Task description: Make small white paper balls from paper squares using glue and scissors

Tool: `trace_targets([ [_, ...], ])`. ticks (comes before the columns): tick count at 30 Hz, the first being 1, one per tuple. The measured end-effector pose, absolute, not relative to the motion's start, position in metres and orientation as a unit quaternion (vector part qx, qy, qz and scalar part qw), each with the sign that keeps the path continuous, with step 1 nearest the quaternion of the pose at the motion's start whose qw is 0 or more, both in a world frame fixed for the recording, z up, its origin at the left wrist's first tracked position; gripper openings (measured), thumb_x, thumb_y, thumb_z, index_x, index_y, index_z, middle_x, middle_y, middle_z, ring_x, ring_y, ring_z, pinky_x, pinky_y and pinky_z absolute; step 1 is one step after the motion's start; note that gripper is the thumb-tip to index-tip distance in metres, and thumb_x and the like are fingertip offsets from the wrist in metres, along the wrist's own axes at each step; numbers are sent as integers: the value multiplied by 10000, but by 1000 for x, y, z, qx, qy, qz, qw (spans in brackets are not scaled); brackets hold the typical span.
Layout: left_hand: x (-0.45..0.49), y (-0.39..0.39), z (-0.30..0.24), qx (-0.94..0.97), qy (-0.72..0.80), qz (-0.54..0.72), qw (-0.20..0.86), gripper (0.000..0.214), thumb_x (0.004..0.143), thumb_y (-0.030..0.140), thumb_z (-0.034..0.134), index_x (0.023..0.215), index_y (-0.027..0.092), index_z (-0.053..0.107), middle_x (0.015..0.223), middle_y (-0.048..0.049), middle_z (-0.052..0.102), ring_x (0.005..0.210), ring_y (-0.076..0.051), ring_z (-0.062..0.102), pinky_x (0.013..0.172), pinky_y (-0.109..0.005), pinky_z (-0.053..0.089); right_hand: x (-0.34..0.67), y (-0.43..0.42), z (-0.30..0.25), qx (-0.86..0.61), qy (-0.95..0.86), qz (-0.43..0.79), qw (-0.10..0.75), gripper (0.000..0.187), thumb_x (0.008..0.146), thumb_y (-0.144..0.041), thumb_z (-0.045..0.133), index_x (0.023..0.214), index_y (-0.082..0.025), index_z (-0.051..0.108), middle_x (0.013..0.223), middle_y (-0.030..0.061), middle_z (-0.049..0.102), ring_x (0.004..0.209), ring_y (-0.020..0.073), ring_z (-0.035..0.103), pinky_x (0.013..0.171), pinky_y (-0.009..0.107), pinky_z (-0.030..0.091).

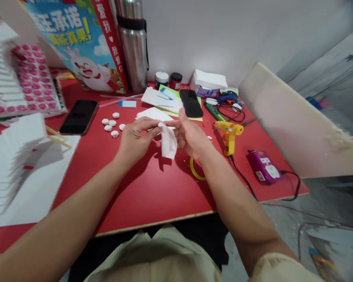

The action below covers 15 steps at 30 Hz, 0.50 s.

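Observation:
My left hand [137, 135] is closed in a pinch on a thin white paper strip [168, 143], its top end bunched into a small roll at the fingertips. The rest of the strip hangs loose over the red table. My right hand [191, 133] is beside it, thumb raised and apart, index finger stretched to the strip's upper edge, other fingers half bent behind it. Several small white folded pieces [112, 123] lie left of my hands. Beneath my right wrist is a yellow tape ring [195, 169], partly covered. White paper sheets [154, 114] lie just behind my hands.
A yellow hot glue gun [230, 135] stands right, its cord running to the table edge near a purple power box [264, 167]. Phones [79, 116] lie left and behind. Stacked white folded paper [17, 160] fills the left. A steel flask [134, 51] stands behind.

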State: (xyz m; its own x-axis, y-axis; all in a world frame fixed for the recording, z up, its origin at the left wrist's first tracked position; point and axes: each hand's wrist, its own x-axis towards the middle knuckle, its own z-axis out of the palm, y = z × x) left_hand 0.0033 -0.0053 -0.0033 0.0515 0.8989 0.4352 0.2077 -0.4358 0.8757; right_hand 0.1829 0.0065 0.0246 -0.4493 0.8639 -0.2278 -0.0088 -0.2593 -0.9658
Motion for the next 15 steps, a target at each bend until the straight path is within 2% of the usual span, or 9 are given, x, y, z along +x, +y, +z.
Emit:
trace_targets([
  [3, 3, -5, -3, 659, 419, 538, 318, 109, 888, 247, 721, 889, 269, 828, 909, -41, 777, 898, -231, 698, 917, -414, 537, 186, 14, 21, -318, -387, 826, 260, 557, 1075, -574, 209, 1040, -176, 596, 772, 67, 689, 680, 200, 670, 733, 408, 598],
  [6, 3, -5, -2, 667, 414, 541, 303, 103, 885, 262, 728, 894, 275, 830, 915, -38, 784, 909, -236, 702, 931, -420, 533, 186, 15, 20, -269, -342, 861, 262, 427, 1109, -419, 231, 1037, -186, 582, 777, 30, 670, 659, 157, 641, 772, 418, 617],
  [11, 2, -7, 1, 663, 436, 529, 301, 125, 883, 250, 716, 921, 242, 835, 915, -42, 792, 898, -224, 711, 903, -382, 546, 179, 7, 20, -280, -350, 843, 297, 271, 1061, -427, 492, 996, -185, 596, 710, -46, 542, 534, 87, 472, 673, 308, 586],
  [15, 3, -8, 2, 636, 441, 536, 336, 126, 867, 266, 740, 927, 206, 833, 942, -58, 806, 892, -223, 732, 887, -366, 568, 177, 1, 22, -334, -417, 774, 340, 289, 948, -448, 695, 897, -177, 608, 696, -56, 494, 534, 73, 421, 577, 246, 497],
])
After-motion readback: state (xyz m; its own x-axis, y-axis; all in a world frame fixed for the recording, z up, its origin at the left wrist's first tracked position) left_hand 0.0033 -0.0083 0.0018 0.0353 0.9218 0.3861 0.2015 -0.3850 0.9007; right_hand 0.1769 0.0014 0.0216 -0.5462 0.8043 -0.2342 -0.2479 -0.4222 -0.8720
